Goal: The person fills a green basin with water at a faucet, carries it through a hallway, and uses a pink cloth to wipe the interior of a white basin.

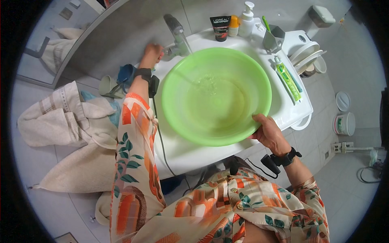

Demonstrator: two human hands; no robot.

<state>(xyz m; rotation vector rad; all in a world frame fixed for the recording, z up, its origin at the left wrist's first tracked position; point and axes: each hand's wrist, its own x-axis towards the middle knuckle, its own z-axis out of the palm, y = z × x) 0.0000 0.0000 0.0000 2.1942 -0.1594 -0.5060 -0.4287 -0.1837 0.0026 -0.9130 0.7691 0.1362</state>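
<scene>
A large light-green plastic basin point(172, 115) sits over the white sink, with some water in its bottom. From the chrome faucet point(178, 32) a stream falls into it, and the water ripples where it lands. At the faucet's left side, my left hand point(152, 54) is closed around the handle, which its fingers mostly hide. My right hand point(268, 131) grips the basin's near right rim, thumb on top and the other fingers underneath.
The white sink counter point(283, 113) holds a black tube point(220, 29), an orange-and-white bottle point(234, 26), a pump bottle point(246, 20), a grey cup point(274, 39) and a green toothpaste tube point(288, 79). Beige towels point(77, 162) hang at left; stacked white basins point(306, 56) stand at right.
</scene>
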